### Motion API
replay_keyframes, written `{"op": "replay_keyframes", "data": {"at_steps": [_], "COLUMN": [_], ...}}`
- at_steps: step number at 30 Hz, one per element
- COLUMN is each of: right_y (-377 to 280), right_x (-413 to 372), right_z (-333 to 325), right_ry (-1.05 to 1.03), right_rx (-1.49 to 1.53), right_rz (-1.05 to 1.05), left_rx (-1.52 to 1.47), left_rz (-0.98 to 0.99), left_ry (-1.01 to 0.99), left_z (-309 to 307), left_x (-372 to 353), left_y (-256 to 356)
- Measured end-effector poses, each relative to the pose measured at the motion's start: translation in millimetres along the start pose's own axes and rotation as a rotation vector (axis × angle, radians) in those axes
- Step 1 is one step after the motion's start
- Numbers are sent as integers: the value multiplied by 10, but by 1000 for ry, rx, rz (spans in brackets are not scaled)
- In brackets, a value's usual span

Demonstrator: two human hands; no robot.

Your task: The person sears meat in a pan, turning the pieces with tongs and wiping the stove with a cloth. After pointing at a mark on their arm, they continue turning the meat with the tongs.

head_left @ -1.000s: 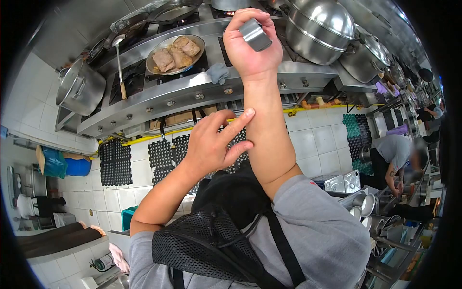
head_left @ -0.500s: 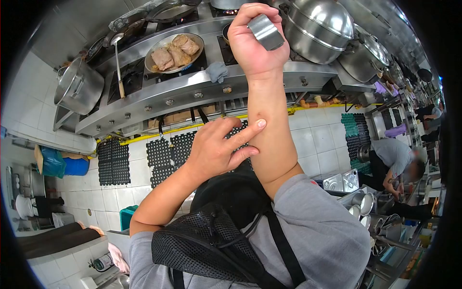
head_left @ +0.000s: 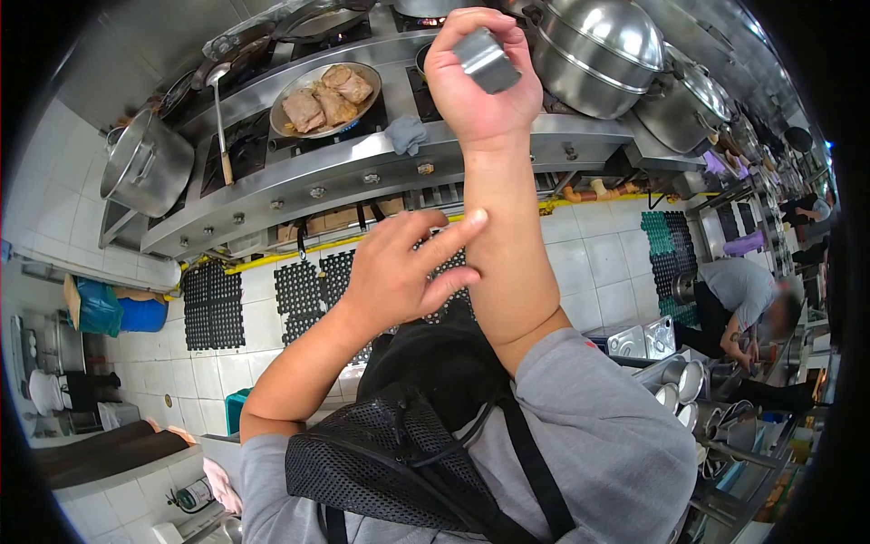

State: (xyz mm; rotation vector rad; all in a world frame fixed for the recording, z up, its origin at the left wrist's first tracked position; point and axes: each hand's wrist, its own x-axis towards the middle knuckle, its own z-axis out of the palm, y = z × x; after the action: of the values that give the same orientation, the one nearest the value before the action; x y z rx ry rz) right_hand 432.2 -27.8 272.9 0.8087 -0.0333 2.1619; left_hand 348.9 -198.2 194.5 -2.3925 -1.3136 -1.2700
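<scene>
My right hand is raised palm up at the top middle, its fingers curled around metal tongs. Only their broad bent end shows; the rest is hidden behind the hand. My left hand is by my right forearm, with index finger and thumb stretched apart and the other fingers bent. The index fingertip is at the forearm's inner edge, and nothing is held there. Beyond the hands, a frying pan on the stove holds several browned pieces of meat.
The steel stove spans the front. On it are a pot, a ladle, a grey cloth and a large steamer. Black mats lie on the tiled floor. A co-worker bends over at the right.
My left hand has shifted slightly left, its index finger drawing back from the middle of my forearm to its edge. The tongs in my right hand have tilted a little.
</scene>
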Motion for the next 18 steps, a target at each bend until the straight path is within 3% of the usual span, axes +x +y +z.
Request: {"op": "replay_keyframes", "data": {"at_steps": [2,5,7,10,13,16,17,18], "right_y": [-49,-61,-83,-172,-397,-703,-816,-936], "right_x": [2,20,72,-39,-92,-177,-210,-251], "right_z": [-83,-80,54,80,109,72,54,25], "right_ry": [58,24,193,185,207,156,198,246], "right_rx": [-23,181,338,262,273,249,128,8], "right_rz": [-3,74,-19,-36,-103,-157,-192,-227], "left_rx": [23,16,-15,-81,-126,-156,-112,-109], "left_rz": [-15,12,-4,-33,-437,-773,-790,-1024], "left_ry": [19,-13,-122,-200,-559,-759,-816,-921], "left_z": [-4,23,44,142,389,665,737,682], "left_x": [21,8,-79,-326,-973,-2221,-2807,-3089], "left_y": [-18,-15,23,-104,-404,-726,-846,-785]}}
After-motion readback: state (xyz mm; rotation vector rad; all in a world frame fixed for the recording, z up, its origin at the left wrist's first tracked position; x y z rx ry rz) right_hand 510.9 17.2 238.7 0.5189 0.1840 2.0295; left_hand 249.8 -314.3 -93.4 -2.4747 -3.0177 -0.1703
